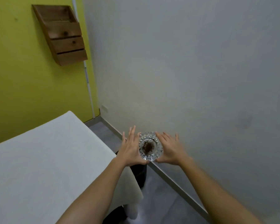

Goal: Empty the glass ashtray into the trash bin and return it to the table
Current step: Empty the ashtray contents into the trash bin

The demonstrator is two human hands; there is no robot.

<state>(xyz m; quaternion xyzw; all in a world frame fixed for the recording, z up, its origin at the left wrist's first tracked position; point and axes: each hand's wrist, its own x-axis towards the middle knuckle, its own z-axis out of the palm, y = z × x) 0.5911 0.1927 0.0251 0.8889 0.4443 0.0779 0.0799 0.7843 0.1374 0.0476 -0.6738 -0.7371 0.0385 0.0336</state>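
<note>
Both arms outstretched; left hand (131,147) & right hand (169,149) press glass ashtray (150,146) betw palms, fingers splayed straight.

Plain indoor room: green wall (31,78), wooden wall rack (63,36), white-covered table (39,159).

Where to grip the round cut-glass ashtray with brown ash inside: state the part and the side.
Grip the round cut-glass ashtray by its thick scalloped outer wall, coming in from the two opposite sides, as the left hand and right hand do now. It sits upright with ash loose in its bowl, so a level side hold probably keeps that in; the faceted glass may be slippery.
</note>
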